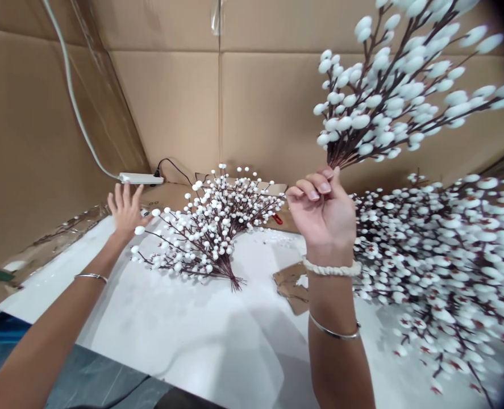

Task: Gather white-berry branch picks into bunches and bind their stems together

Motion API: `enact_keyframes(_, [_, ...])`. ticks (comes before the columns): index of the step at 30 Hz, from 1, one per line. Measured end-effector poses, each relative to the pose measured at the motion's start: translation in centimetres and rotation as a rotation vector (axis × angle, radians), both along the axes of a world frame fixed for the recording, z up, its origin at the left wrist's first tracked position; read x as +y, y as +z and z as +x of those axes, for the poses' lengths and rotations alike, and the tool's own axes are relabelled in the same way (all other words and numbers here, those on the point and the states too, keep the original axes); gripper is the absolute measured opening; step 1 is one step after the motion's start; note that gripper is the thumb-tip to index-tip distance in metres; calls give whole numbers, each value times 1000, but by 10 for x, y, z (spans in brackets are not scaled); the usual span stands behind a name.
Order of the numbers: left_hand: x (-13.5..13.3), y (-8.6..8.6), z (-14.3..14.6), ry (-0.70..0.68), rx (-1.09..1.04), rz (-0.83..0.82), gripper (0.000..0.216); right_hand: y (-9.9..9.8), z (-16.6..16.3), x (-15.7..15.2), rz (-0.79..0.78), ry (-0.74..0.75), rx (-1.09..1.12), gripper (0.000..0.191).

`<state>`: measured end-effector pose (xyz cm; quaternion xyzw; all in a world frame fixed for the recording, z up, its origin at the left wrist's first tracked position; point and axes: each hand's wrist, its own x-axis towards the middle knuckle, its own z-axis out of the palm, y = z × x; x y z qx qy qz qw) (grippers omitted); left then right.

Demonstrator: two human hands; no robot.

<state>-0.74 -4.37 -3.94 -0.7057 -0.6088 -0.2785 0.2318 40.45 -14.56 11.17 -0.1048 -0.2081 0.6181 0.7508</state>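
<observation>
My right hand (322,207) is raised, its fingers closed around the stem ends of a bunch of artificial berry branches (375,108). The white oval berries on brown stems fan up and to the right. My left hand (126,210) is stretched out with spread fingers at the table's far left, beside a white power strip (138,178). It holds nothing. Between my hands a second bunch of white-berry branches (211,227) lies on the white table (170,335), its stem ends pointing toward me.
On the right lies a large pile of white-berry branches (443,255). A torn cardboard piece (292,287) is on the table near my right wrist. Cardboard walls (162,102) stand behind and to the left, with a white cable (70,85) hanging down. A red item (277,219) lies at the back.
</observation>
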Motion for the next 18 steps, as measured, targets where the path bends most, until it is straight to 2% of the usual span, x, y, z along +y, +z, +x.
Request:
enact_keyframes(4, [1, -12, 16, -9, 16, -109, 88, -2, -2, 2, -4, -6, -21, 40])
enact_keyframes(10, [4, -9, 31, -37, -78, -135, 85, 1, -5, -1, -33, -51, 8, 44])
enact_keyframes(12, [5, 4, 30, -11, -206, -142, 86, 1, -5, -2, -29, -65, -5, 44])
enact_keyframes(14, [1, 26, 29, -12, -376, -70, 83, 1, -5, -2, -14, -83, -33, 43])
enact_keyframes(15, [-6, 39, 30, -48, -455, 35, 76, 0, -4, -2, -4, -92, -50, 42])
enact_keyframes(16, [-16, 53, 35, -148, -512, 197, 67, 0, -4, -2, 5, -100, -64, 42])
enact_keyframes(18, [-45, 80, 52, -352, -462, 456, 52, -1, -3, -1, 14, -115, -77, 42])
